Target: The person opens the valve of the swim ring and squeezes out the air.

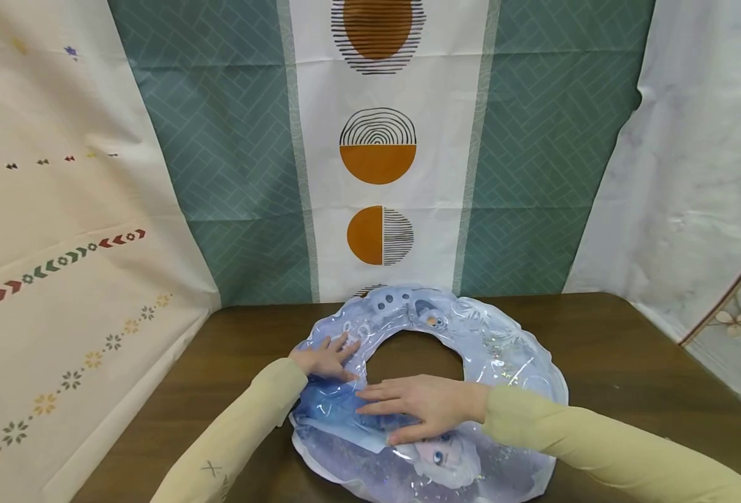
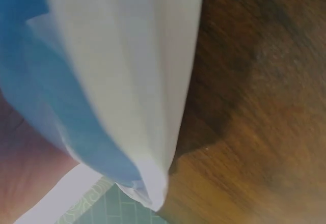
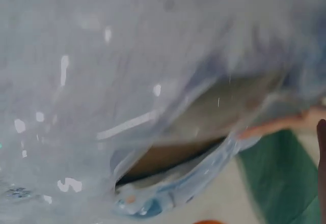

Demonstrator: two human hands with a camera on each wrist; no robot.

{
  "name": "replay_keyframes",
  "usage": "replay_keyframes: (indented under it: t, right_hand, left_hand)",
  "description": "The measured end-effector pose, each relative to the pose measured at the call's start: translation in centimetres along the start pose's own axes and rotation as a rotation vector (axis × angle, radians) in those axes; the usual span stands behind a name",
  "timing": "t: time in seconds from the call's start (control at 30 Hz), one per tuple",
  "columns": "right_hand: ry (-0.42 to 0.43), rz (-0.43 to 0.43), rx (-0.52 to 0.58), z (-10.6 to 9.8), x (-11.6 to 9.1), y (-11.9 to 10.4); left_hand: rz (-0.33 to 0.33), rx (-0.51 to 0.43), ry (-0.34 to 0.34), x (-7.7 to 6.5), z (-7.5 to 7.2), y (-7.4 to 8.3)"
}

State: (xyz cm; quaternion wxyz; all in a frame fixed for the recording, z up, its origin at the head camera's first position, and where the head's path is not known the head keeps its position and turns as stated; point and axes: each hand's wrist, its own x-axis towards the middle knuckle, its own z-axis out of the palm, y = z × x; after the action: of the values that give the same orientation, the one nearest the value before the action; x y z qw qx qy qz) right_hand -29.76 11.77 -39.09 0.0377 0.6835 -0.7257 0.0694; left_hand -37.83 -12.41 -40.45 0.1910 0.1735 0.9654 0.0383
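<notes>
An inflatable swim ring (image 1: 521, 349), pale blue and lilac with cartoon figures and glitter, lies on the brown wooden table. My left hand (image 1: 326, 359) rests on its left side with fingers spread. Across the near part of the ring lies my right hand (image 1: 429, 405), palm down, fingers straight and pointing left. In the left wrist view the ring's pale edge (image 2: 127, 71) stands close to the lens, over the wood. Shiny clear plastic of the ring (image 3: 76, 107) fills most of the right wrist view, with its central hole toward the lower right.
The wooden table (image 1: 621, 363) reaches out on both sides of the ring. Behind it hangs a green and white curtain (image 1: 238, 140) with orange circles. A cream patterned cloth (image 1: 62, 209) covers the left side, and a marbled white sheet (image 1: 697, 175) the right.
</notes>
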Motion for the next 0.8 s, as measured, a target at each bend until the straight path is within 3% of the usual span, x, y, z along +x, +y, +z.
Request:
replay_keyframes:
  t: [0.27,0.37,0.63,0.8]
  right_hand:
    - [-0.073,-0.104,0.026,1.7,0.5,-1.5]
    - [-0.107,-0.128,0.011,2.3,0.5,-1.8]
    - [-0.217,-0.145,-0.103,4.2,0.0,-2.5]
    - [-0.242,-0.129,-0.142,4.5,0.2,-2.5]
  left_hand:
    - [0.069,0.004,0.023,0.2,0.3,-0.3]
    - [0.046,0.010,0.009,0.1,0.2,0.1]
    - [0.070,0.016,0.021,1.3,1.0,-0.5]
    - [0.063,0.025,0.036,0.8,0.6,-0.4]
